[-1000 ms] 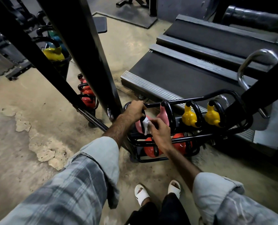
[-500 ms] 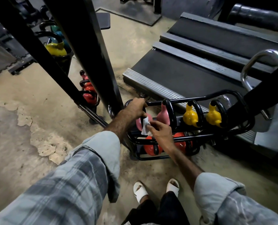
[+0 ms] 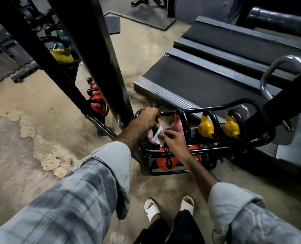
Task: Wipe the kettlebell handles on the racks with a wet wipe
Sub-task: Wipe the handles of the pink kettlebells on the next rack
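Observation:
A low black tube rack (image 3: 216, 108) on the floor holds two pink kettlebells (image 3: 178, 125), two yellow kettlebells (image 3: 206, 128) on its upper tier and orange ones (image 3: 163, 162) below. My left hand (image 3: 148, 118) grips the black handle of the leftmost pink kettlebell, which it mostly hides. My right hand (image 3: 172, 140) pinches a white wet wipe (image 3: 157, 137) just below and right of the left hand, beside that handle.
Thick black frame posts (image 3: 100, 64) rise at the left, with more kettlebells (image 3: 97, 103) behind them. A treadmill deck (image 3: 207, 81) lies right behind the rack. My feet in white sandals (image 3: 152, 209) stand on the worn concrete floor.
My right hand with the wipe has slid slightly down and away from the handle; the wipe now hangs more unfolded. My left hand keeps its grip. The view has shifted a little.

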